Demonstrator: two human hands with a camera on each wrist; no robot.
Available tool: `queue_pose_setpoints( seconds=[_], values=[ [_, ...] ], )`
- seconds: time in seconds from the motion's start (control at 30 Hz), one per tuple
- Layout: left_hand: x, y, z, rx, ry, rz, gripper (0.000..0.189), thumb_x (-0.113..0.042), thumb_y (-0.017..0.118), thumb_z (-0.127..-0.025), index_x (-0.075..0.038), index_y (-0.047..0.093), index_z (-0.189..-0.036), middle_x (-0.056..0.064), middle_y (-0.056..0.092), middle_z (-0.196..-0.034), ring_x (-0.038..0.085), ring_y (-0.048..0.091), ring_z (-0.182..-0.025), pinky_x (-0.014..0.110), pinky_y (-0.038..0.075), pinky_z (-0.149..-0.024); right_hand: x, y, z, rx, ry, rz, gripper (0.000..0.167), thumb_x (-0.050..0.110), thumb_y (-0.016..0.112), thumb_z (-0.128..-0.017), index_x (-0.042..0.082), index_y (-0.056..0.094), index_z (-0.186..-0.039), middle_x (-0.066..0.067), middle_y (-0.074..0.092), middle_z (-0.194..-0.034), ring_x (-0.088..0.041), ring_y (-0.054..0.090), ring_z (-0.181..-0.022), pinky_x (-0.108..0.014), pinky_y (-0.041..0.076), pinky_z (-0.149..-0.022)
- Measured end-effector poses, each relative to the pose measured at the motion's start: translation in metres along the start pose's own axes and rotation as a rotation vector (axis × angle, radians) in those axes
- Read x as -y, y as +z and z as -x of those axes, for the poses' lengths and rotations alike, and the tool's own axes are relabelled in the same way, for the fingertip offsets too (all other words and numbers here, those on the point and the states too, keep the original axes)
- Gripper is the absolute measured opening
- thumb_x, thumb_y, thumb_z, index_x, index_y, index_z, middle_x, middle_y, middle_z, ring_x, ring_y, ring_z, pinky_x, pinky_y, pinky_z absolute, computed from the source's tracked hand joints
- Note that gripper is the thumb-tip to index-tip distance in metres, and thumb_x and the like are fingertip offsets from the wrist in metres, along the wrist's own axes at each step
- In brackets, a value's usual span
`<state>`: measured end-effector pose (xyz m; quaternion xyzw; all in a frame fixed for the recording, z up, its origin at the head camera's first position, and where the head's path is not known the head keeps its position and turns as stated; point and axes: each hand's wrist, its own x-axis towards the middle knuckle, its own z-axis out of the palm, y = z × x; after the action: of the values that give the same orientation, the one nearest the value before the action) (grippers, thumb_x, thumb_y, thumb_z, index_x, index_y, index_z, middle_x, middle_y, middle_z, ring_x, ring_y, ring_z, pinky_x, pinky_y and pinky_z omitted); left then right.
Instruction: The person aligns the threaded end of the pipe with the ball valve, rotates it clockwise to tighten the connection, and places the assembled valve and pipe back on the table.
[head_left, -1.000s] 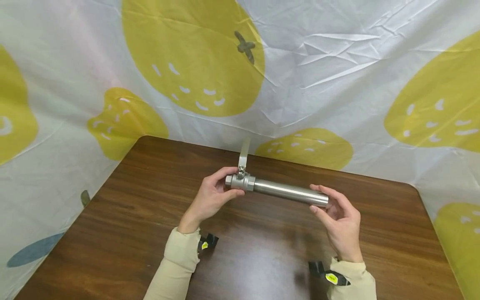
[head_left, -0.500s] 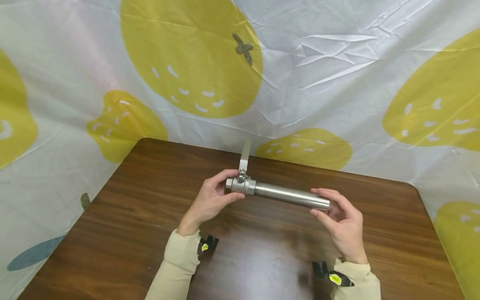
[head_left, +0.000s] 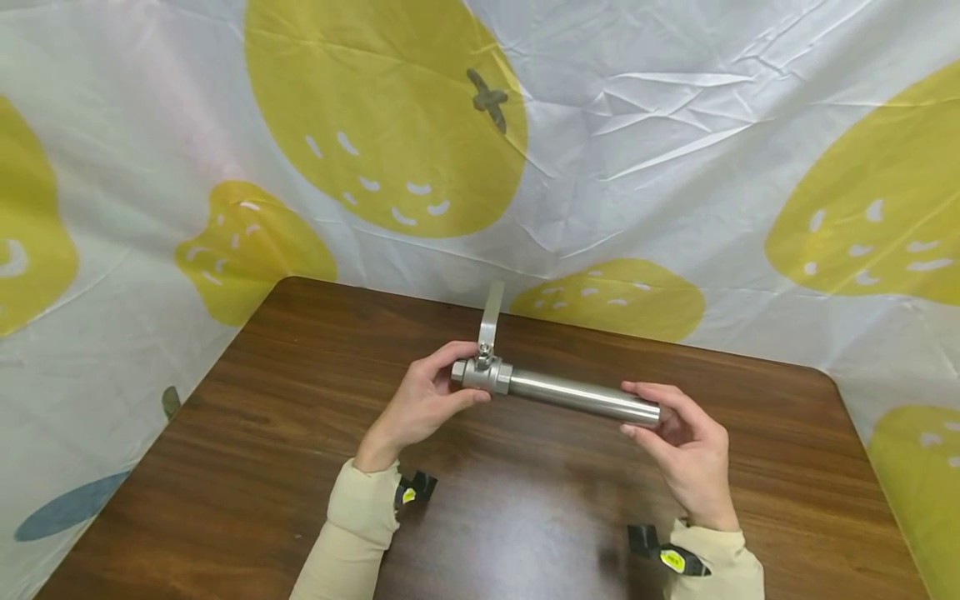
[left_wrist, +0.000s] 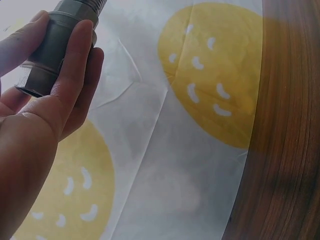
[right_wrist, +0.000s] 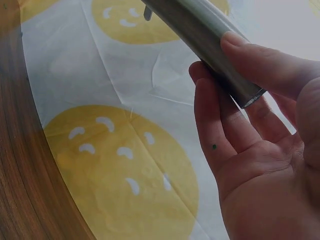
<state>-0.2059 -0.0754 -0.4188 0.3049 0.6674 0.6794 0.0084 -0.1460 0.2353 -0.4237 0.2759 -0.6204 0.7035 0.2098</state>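
A silver ball valve (head_left: 483, 373) with a long flat lever handle (head_left: 491, 321) is joined to a straight metal pipe (head_left: 581, 396). My left hand (head_left: 420, 402) grips the valve body between thumb and fingers, and the lever points up and away past them. In the left wrist view the hexagonal end of the valve (left_wrist: 37, 80) shows below the fingers. At the other end, my right hand (head_left: 690, 442) holds the pipe's free end, thumb on the near side and fingers on the far side. The right wrist view shows the pipe's open end (right_wrist: 250, 97) between thumb and fingers.
A dark brown wooden table (head_left: 300, 400) with rounded corners lies under both hands. Behind it and at the sides hangs a white cloth (head_left: 645, 167) printed with yellow fruit. Black straps with small devices (head_left: 415, 490) sit at both wrists.
The valve and pipe have shifted slightly down in the head view, and the right hand has moved slightly right and down. Both hands keep their hold.
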Motion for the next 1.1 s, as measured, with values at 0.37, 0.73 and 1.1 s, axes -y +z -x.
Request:
queue_pose_setpoints(
  seconds=[0.37,0.73,1.1],
  values=[
    [-0.0020,-0.0006,0.0006,0.004,-0.016,-0.025,0.051,0.007,0.073,-0.079,0.007,0.053,-0.125,0.023,0.055,-0.120,0.013,0.057,-0.099,0.020,0.053,-0.083,0.0012,-0.0006,0.0007,-0.009,0.026,0.027,0.051,-0.037,0.061,-0.065,-0.022,0.054,-0.114,-0.019,0.067,-0.116,-0.022,0.067,-0.105,-0.022,0.056,-0.076],
    [-0.0037,0.0009,0.0007,0.005,-0.029,-0.032,0.052,0.006,0.073,-0.080,0.006,0.053,-0.128,0.024,0.055,-0.123,0.014,0.058,-0.099,0.022,0.055,-0.083,0.0014,-0.0018,0.0012,-0.011,0.022,0.025,0.052,-0.038,0.060,-0.064,-0.023,0.054,-0.113,-0.020,0.067,-0.116,-0.022,0.066,-0.104,-0.021,0.055,-0.079],
    [-0.0018,0.0034,0.0001,0.011,-0.004,-0.027,0.051,0.007,0.073,-0.080,0.006,0.053,-0.127,0.025,0.056,-0.120,0.013,0.058,-0.098,0.022,0.055,-0.082,0.0011,-0.0044,0.0016,-0.014,0.028,0.015,0.050,-0.036,0.062,-0.066,-0.023,0.054,-0.114,-0.020,0.068,-0.115,-0.021,0.068,-0.100,-0.020,0.055,-0.076]
  ],
)
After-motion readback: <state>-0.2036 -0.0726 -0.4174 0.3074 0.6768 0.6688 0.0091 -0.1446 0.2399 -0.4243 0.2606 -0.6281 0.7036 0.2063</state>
